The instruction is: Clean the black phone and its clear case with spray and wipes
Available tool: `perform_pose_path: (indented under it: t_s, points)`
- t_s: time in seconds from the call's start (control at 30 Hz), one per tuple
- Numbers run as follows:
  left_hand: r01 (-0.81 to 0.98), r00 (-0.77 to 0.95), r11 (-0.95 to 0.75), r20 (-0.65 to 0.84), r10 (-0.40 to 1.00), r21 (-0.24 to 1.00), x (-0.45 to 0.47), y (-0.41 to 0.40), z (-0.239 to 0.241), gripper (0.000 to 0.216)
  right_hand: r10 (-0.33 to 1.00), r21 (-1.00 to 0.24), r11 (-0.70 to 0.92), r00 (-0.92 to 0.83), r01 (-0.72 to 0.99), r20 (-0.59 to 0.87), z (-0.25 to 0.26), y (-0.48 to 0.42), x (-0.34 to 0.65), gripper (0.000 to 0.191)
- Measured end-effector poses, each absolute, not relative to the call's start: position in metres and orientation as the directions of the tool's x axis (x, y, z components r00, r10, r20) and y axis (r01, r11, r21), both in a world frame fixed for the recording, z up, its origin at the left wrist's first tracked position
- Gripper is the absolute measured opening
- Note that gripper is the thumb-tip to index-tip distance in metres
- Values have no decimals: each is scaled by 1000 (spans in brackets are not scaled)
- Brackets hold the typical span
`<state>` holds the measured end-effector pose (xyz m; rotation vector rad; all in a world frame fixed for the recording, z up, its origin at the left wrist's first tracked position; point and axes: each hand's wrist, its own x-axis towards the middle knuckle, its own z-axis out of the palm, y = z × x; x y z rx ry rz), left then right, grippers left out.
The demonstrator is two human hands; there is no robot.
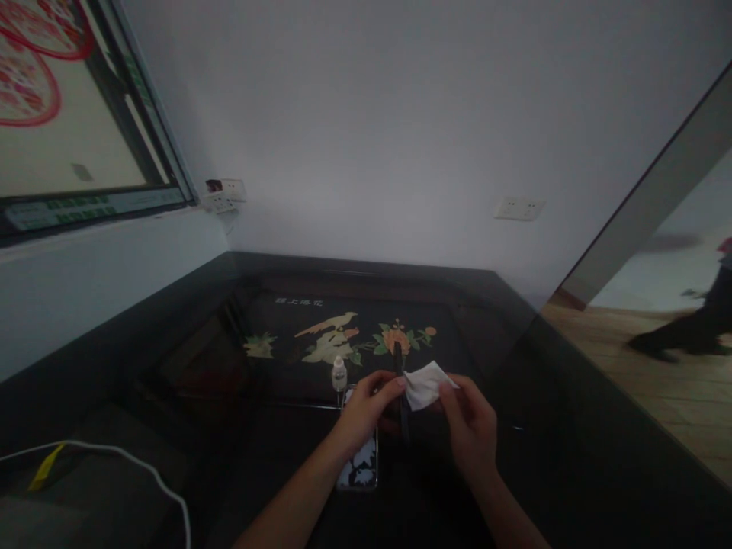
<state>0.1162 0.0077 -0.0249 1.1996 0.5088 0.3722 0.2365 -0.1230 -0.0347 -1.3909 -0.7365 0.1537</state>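
Note:
My left hand (369, 404) is closed on a slim black object (405, 415), held upright with its narrow side toward me; its kind cannot be made out. A white tissue (426, 385) reaches from that object to my right hand (472, 427), which pinches it between thumb and fingers. Partly beneath my left hand lies a phone in a black-and-white patterned case (361, 465). Just beyond that hand stands a small clear bottle (339, 375) with a white cap.
The glossy dark table (188, 427) bears a bird-and-flower picture (332, 339). A white cable (131, 457) with a yellow tag (46, 467) crosses the left front. Wall sockets (519, 208) sit behind. A person's leg (686, 328) shows at far right, beyond the table.

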Motion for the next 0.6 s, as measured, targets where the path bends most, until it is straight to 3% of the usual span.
perform_pose_path:
  t_s: [0.13, 0.27, 0.4, 0.6]
  points:
    - [-57, 896, 562, -207, 394, 825, 115, 3, -22, 54, 330, -963, 221, 918, 153, 222, -31, -117, 245, 35]
    - [-46, 939, 672, -198, 282, 739, 110, 2, -20, 53, 217, -960, 187, 945, 207, 246, -31, -114, 248, 39]
    - [-35, 951, 701, -190, 242, 713, 108, 1, -19, 51, 337, -904, 107, 841, 413, 424, -34, -117, 242, 32]
    - [-69, 912, 729, -253, 323, 681, 111, -2, -20, 46, 590, -700, 163, 500, 695, 634, -39, -118, 239, 34]
